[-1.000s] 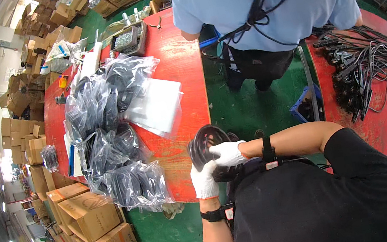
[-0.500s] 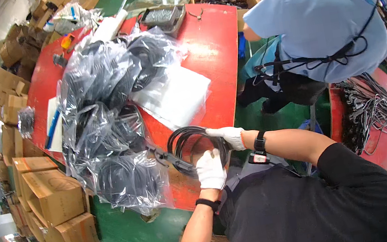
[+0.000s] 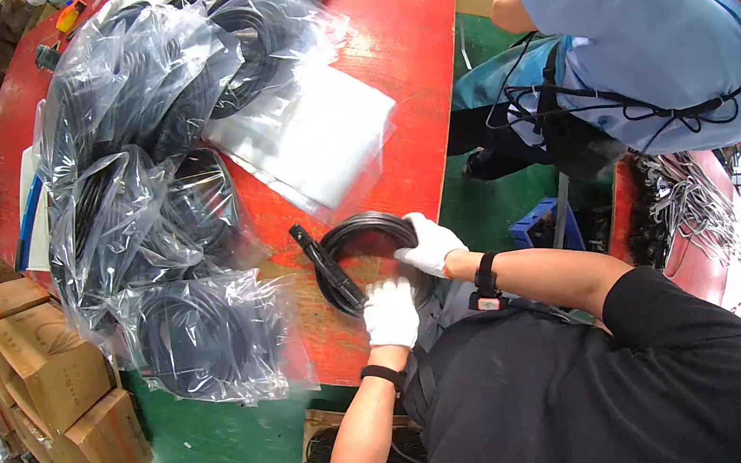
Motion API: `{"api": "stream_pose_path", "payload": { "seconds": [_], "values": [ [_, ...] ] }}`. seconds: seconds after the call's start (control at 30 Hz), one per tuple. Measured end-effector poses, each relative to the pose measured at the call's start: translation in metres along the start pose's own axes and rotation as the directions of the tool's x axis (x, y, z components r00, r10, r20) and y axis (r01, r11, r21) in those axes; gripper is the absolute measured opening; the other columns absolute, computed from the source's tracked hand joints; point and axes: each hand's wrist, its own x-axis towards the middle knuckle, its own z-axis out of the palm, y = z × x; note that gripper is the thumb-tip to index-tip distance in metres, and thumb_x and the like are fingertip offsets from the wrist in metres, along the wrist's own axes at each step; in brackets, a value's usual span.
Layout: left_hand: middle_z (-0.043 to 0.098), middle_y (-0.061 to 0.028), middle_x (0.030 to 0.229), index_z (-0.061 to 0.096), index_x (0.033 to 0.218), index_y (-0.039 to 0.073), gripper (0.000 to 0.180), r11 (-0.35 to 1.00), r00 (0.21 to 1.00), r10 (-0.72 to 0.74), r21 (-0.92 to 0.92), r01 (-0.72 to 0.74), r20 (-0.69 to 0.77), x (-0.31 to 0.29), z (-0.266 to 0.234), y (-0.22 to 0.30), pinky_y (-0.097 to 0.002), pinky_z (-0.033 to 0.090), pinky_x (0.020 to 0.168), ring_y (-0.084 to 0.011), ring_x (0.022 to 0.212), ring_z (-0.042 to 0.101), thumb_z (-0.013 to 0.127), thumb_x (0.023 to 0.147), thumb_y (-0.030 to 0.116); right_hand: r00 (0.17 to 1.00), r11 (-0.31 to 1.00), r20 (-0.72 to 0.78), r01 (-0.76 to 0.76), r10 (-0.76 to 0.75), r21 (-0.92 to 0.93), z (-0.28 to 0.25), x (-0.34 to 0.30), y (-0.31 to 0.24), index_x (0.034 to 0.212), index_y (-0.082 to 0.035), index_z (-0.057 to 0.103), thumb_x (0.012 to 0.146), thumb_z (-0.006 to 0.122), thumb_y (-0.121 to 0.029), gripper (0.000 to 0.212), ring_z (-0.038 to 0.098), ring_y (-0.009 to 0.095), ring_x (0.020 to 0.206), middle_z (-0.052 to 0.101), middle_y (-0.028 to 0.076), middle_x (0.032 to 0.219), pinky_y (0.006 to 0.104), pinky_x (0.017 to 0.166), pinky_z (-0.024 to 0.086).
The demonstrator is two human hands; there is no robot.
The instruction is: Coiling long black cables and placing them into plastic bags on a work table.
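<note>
- Our right hand curls closed around the right of the black cable coil; our left hand covers its near edge, how tightly we cannot tell
- Red table below, coil at its near right corner
- Bagged coils farther left
- Thick black piece along the coil's left

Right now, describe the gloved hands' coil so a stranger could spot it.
On the red table, go to the edge nearest the black shirt. There the left hand and right hand touch a black cable coil. Unlike the bagged coils leftward, it is bare.
</note>
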Motion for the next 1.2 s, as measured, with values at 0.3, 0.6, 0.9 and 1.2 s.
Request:
{"api": "stream_pose_path", "payload": {
  "seconds": [0.3, 0.6, 0.9, 1.2],
  "values": [
    [0.066, -0.0124, 0.102, 0.067, 0.107, 0.008, 0.019, 0.976, 0.976, -0.212, 0.034, 0.213, -0.045, 0.002, 0.016, 0.004, -0.0469, 0.054, 0.088, -0.0341, 0.100, 0.066, 0.063, 0.098, 0.024, 0.995, 0.952, 0.067, 0.089, -0.072, -0.293, -0.002, 0.001, -0.002, 0.139, -0.010, 0.050, 0.089, 0.072, -0.041, 0.063, 0.063, 0.047, 0.117, 0.058, 0.028, 0.130, 0.0504, 0.100, 0.053],
    [0.060, -0.0230, 0.138, 0.060, 0.137, 0.005, 0.050, 0.831, 0.660, -0.554, -0.384, 0.403, -0.507, 0.009, -0.074, -0.039, -0.0503, 0.050, 0.104, -0.0431, 0.122, 0.062, 0.071, 0.096, 0.031, 0.958, 0.876, 0.017, 0.268, -0.285, -0.400, -0.024, 0.013, -0.023, 0.148, -0.012, 0.044, 0.093, 0.068, -0.049, 0.069, 0.067, 0.043, 0.112, 0.061, 0.024, 0.128, 0.0500, 0.093, 0.056],
    [0.058, -0.0264, 0.140, 0.035, 0.160, 0.016, 0.082, 0.693, 0.706, -0.709, -0.182, 0.698, 0.010, 0.078, -0.099, -0.059, -0.0561, 0.051, 0.101, -0.0495, 0.117, 0.063, 0.075, 0.092, 0.039, 0.929, 0.780, 0.119, 0.360, -0.351, -0.512, -0.009, 0.029, -0.021, 0.141, -0.014, 0.045, 0.098, 0.066, -0.039, 0.055, 0.070, 0.041, 0.101, 0.063, 0.021, 0.117, 0.0528, 0.083, 0.057],
    [0.062, -0.0275, 0.138, 0.042, 0.154, -0.001, 0.082, 0.901, 0.852, -0.433, -0.178, 0.396, -0.295, 0.061, -0.056, -0.086, -0.0516, 0.045, 0.109, -0.0453, 0.126, 0.059, 0.071, 0.094, 0.046, 0.940, 0.808, 0.119, 0.336, -0.320, -0.484, -0.013, 0.032, -0.016, 0.141, -0.012, 0.046, 0.100, 0.063, -0.041, 0.053, 0.071, 0.042, 0.098, 0.063, 0.023, 0.117, 0.0534, 0.082, 0.057]
  ]
}}
